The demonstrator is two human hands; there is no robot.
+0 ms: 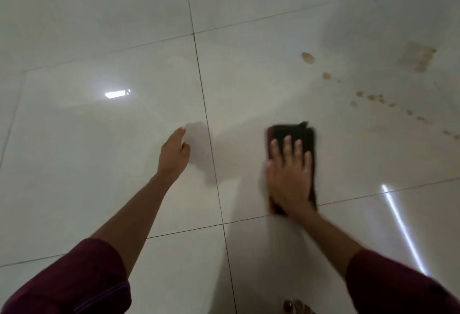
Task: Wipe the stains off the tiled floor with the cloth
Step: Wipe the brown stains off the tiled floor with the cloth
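The dark folded cloth (296,139) lay flat on the white tiled floor (124,164), just right of a grout line, with the right hand (290,176) pressing it down, fingers straight and spread, presumably to load the wiping face evenly. Brown stains (371,97) trailed away toward the floor's far right, well apart from the cloth. The left hand (174,154) hovered near the floor, its grip relaxed and holding nothing, probably for balance.

One cloth (298,137), two hands, over a dozen brown stains (308,58)
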